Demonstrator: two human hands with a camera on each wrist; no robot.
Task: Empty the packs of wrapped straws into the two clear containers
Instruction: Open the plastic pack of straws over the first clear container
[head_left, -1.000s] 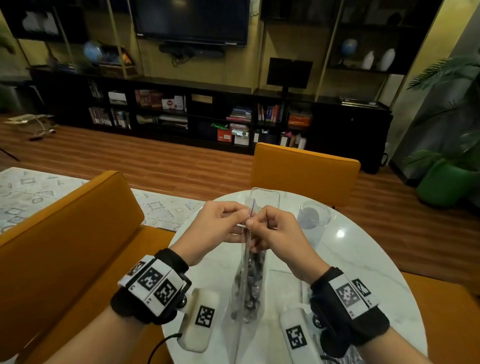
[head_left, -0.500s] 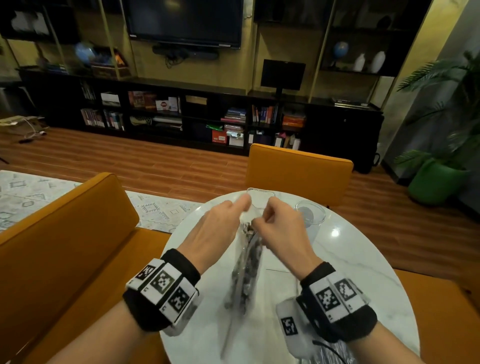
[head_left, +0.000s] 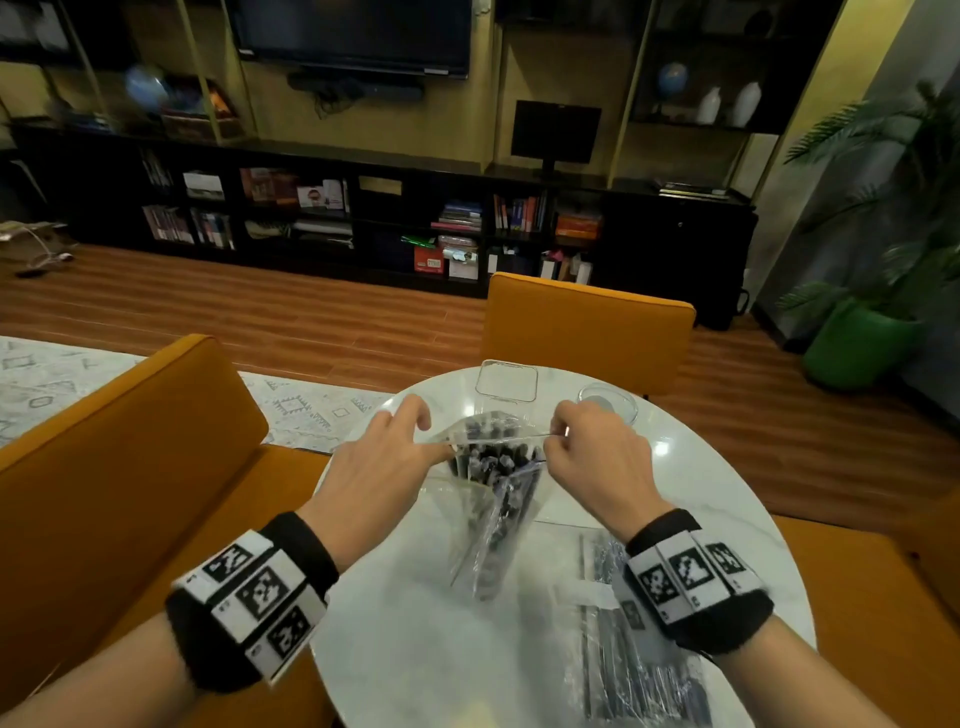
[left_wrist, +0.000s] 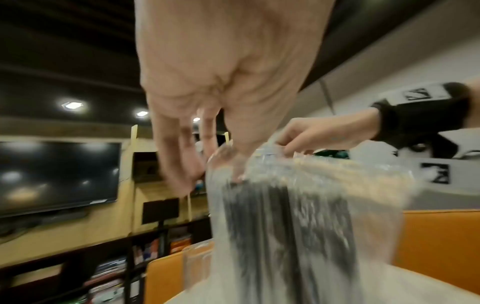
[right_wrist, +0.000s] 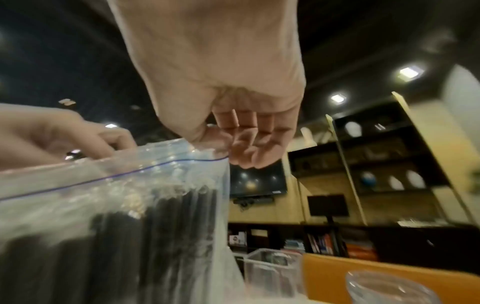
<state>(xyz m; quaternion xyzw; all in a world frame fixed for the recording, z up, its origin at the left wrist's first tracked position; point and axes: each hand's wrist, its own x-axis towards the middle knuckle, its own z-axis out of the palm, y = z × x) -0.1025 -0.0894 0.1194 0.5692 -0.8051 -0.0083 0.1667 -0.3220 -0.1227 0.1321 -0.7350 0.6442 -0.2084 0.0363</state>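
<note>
White marble desk: zip bag of wrapped straws stands upright, left hand and right hand fingers pinching opposite lips of its mouth; film looks light, limp, slippery, so grip near the zip.

A round white marble table stands between orange chairs, a green plant pot nearby.

i see a round white marble worktop. on it at the far edge stand a square clear container and, to its right, a round clear container; a flat pack of straws lies near my right.
</note>
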